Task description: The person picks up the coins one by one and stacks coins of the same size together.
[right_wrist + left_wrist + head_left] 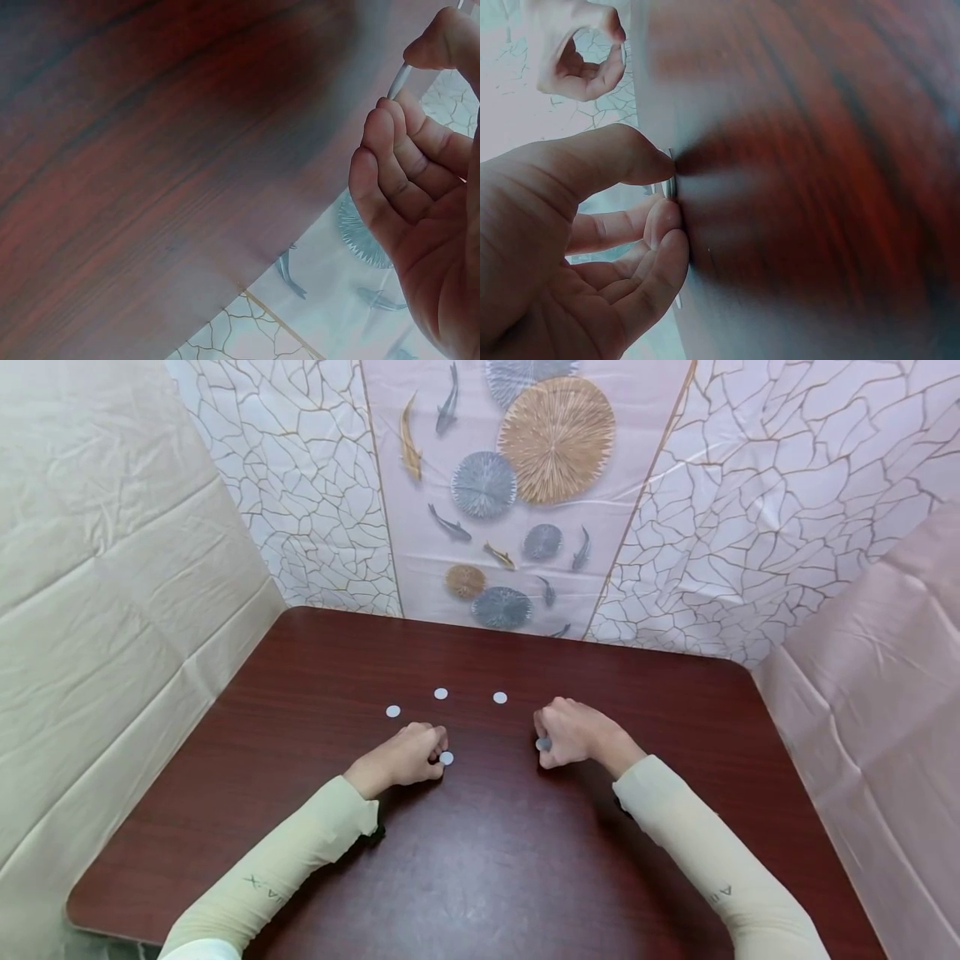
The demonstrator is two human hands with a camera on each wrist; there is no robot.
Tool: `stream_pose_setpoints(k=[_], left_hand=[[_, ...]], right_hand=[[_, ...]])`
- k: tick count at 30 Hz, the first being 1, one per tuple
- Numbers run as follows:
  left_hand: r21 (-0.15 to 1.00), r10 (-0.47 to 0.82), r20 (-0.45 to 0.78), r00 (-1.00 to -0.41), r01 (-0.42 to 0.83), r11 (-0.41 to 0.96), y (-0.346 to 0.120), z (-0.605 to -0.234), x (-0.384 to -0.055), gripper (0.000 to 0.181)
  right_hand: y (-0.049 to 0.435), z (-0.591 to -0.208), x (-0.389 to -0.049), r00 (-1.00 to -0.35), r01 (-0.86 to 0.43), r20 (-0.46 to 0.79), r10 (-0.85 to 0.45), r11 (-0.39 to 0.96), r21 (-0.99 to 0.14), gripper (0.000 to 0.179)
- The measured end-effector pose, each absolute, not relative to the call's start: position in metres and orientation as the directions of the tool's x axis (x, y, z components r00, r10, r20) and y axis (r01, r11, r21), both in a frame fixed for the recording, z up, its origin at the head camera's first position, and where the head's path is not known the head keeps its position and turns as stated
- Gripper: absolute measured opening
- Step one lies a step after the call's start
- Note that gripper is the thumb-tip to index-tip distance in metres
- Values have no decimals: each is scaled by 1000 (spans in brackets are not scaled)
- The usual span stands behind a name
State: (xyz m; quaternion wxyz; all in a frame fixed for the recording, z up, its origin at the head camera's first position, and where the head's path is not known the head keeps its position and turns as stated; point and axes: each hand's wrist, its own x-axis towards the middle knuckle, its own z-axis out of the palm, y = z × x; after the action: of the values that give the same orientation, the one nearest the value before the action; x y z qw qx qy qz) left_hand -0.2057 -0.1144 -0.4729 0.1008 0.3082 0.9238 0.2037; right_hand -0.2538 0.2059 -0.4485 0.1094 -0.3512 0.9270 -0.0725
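Observation:
My left hand [408, 753] is low over the table, pinching a small white disc [447, 758] between thumb and fingertips. In the left wrist view this disc [670, 180] appears edge-on, right at the tabletop. Across from it, my right hand [573, 732] grips another white disc [543, 744] by its edges. The right wrist view shows that disc [399, 81] tilted between thumb and fingertips, raised off the wood. Beyond the hands, three more white discs lie flat in a loose arc: one at left [393, 712], one in the middle [441, 693] and one at right [500, 697].
The dark reddish-brown table [465, 860] has rounded corners. Behind it hangs a patterned cloth [495, 527] with fish and round leaf shapes. Pale fabric walls [97, 568] close in both sides.

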Motion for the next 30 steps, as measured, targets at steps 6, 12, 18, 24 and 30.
stream_pose_setpoints(k=[6,12,18,24,30], left_hand=[[431,608,-51,-793,531,729,-114,-473,-205,18],[420,608,-43,-793,538,731,-113,-473,-205,18],[420,612,-32,-790,545,726,-113,-473,-207,17],[420,615,-23,-788,550,721,-114,-472,-206,17],[413,614,-25,-789,551,725,-113,-473,-206,18]], right_hand=[[205,-449,-243,-723,-648,-142,-677,734,-204,19],[205,-451,-234,-725,-643,-153,-672,739,-199,21],[205,-453,-225,-717,-656,-137,-683,728,-197,22],[204,-454,-218,-705,-667,-138,-695,717,-203,25],[204,-457,-214,-703,-670,-135,-699,714,-205,26]])
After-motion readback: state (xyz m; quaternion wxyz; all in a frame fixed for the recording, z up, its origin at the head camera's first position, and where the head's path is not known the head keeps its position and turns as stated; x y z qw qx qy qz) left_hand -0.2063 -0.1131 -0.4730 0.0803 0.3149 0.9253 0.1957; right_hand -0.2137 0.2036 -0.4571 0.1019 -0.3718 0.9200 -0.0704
